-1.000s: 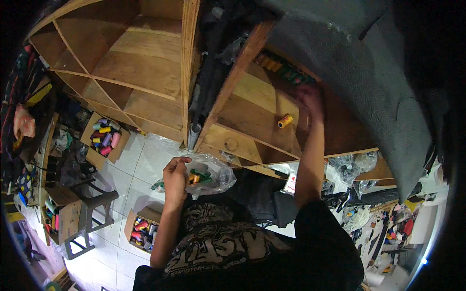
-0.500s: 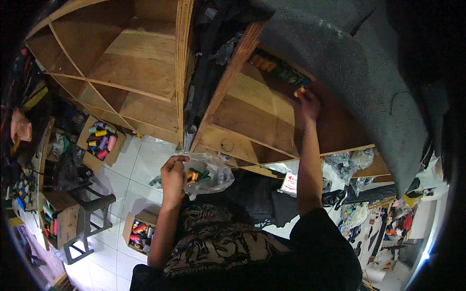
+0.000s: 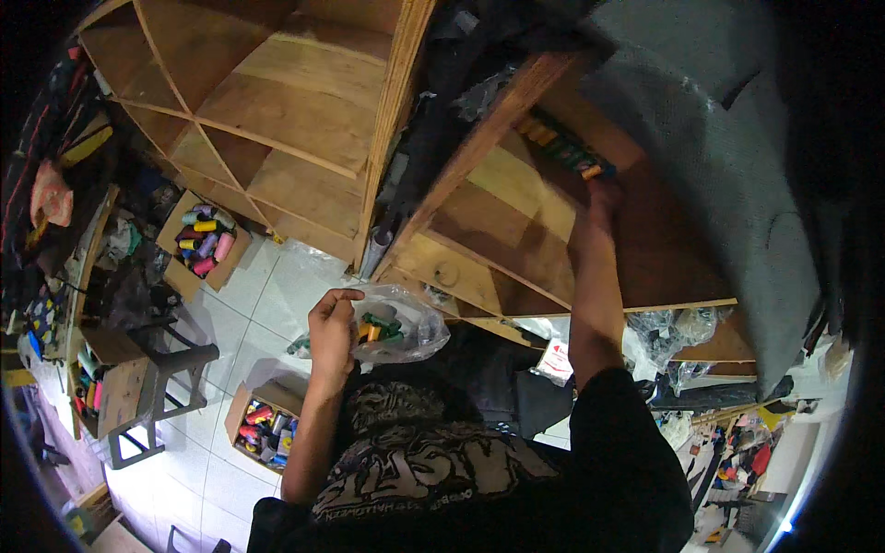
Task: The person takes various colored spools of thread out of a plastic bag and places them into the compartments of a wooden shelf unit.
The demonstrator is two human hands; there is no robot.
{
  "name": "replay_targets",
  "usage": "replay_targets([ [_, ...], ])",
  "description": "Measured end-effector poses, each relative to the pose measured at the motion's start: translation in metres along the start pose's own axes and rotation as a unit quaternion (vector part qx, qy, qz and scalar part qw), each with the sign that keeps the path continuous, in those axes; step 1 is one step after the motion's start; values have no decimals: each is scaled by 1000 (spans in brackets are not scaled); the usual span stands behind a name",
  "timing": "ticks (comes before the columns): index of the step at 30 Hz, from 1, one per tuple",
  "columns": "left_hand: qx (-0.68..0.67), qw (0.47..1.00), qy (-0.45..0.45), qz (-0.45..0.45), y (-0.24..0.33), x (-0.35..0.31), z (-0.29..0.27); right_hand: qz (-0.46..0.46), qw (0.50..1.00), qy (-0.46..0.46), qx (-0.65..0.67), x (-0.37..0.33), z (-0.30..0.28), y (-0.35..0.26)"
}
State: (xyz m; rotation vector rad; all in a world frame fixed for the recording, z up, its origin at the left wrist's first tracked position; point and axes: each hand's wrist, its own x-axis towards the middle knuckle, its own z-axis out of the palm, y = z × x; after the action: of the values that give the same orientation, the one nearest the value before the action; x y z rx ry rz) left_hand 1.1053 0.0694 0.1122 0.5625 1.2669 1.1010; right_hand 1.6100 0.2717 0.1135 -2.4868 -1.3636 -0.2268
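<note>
My left hand point(image 3: 334, 324) is closed on the gathered edge of a clear plastic bag point(image 3: 426, 336), low in front of me. Inside the bag lie several small green and orange thread spools point(image 3: 376, 328). Far up and to the right, my right hand point(image 3: 605, 195) reaches deep into a wooden shelf compartment. Its fingertips are around an orange thread spool point(image 3: 591, 172), at the near end of a row of spools point(image 3: 555, 141) in orange and green along the back of the compartment. My right fingers are partly hidden by the dim light.
Wooden shelving point(image 3: 304, 101) stands at the left, and dark grey fabric point(image 3: 701, 111) hangs over the right unit. Cardboard boxes of colourful thread cones point(image 3: 205, 241) stand on the tiled floor, another box point(image 3: 241, 433) near my left forearm. A grey stool point(image 3: 175, 387) is at left.
My right hand has moved the orange spool up against the end of the row. The left hand still grips the bag, and the whole view has shifted slightly.
</note>
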Motion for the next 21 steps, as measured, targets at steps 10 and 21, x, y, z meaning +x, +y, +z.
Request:
replay_targets([
  [10,-65,997,-32,-11,14,-4,-13,-148,651,-621,411,-275,-69,-156],
  [21,82,984,-146,58,40,-39,13,-354,812,-425,189,-419,134,-160],
])
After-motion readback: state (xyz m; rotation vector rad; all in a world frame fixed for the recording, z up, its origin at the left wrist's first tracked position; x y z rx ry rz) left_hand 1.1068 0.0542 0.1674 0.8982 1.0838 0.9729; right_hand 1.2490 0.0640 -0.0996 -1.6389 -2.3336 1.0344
